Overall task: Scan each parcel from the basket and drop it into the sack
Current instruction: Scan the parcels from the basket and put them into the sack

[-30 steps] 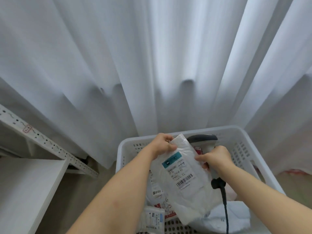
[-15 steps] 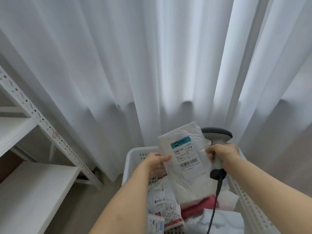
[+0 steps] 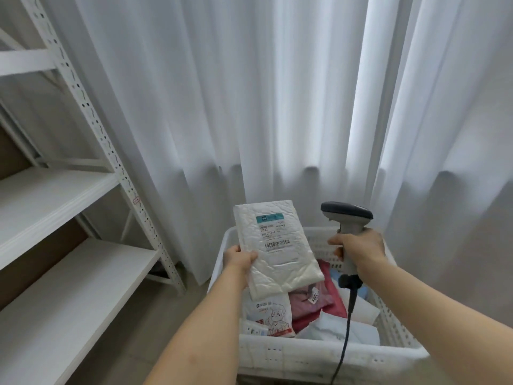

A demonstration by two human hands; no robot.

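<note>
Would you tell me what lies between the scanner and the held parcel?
Nothing: in the head view only curtain and basket rim show behind the gap between scanner and parcel.

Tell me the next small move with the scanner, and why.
Probably swing the scanner left onto the barcode: the left hand holds the white parcel label-up over the basket, and the right hand holds the scanner beside it.

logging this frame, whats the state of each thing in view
white padded parcel: lifted above the basket, label and barcode facing the camera
left hand: grips the parcel's left edge
scanner: upright, beside the parcel
right hand: grips the scanner handle
basket: holds more parcels
shelves: bare where visible
</note>
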